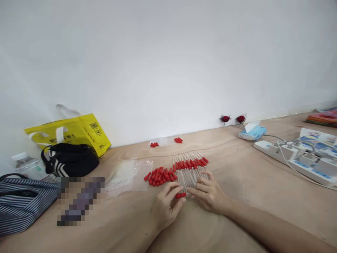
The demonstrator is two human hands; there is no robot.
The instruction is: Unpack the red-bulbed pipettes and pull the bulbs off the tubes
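Note:
My left hand [167, 203] pinches a red rubber dropper bulb [180, 195] between thumb and fingers. My right hand [209, 192] is closed just to the right of it, its fingertips at the bulb's open end on a thin clear glass tube, mostly hidden by the fingers. Just beyond both hands lie many loose glass tubes [186, 178] side by side. Above them is a row of glass droppers [188, 157] with red bulbs fitted, tips toward the wall. Left of these sits a heap of loose red bulbs [159, 176].
Clear plastic bags [126, 175] lie left of the heap; small bags with red bulbs [178, 140] are by the wall. A yellow bag [86, 135], black pouch [76, 160] and striped bag [26, 200] stand left. Right are tissues [252, 131] and a power strip [295, 161] with cables.

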